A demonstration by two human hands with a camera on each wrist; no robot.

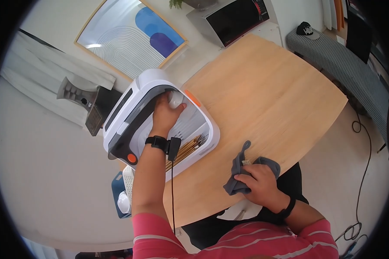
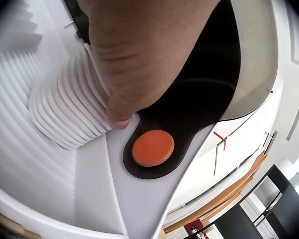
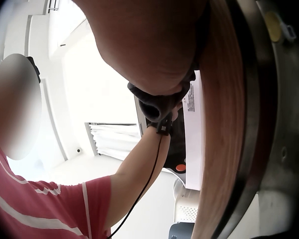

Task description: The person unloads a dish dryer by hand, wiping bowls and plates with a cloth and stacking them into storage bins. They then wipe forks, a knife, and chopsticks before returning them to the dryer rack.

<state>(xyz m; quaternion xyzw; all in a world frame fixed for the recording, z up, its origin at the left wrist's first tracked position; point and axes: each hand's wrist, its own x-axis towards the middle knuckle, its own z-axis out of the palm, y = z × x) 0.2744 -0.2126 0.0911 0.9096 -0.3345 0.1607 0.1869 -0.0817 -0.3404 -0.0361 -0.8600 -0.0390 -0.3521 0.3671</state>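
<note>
A white storage box (image 1: 215,131) with a dark see-through lid (image 1: 124,137) stands on the wooden table, its lid raised. My left hand (image 1: 165,117) reaches down inside it, thumb and fingers around a stack of white bowls (image 1: 176,99). Up close in the left wrist view, the nested rims of the bowls (image 2: 70,102) lean on their side beside my hand (image 2: 142,55). Wooden chopsticks (image 1: 186,151) lie in the box's front compartment. Near the table's front edge, my right hand (image 1: 260,183) grips a crumpled grey cloth (image 1: 236,172).
The wooden table (image 1: 268,90) stretches to the right of the box. A blue tray (image 1: 116,185) with white dishes (image 1: 124,202) sits at the left. Behind are a microwave (image 1: 235,19) and a framed picture (image 1: 129,36). A cable (image 1: 173,194) hangs from my left wrist.
</note>
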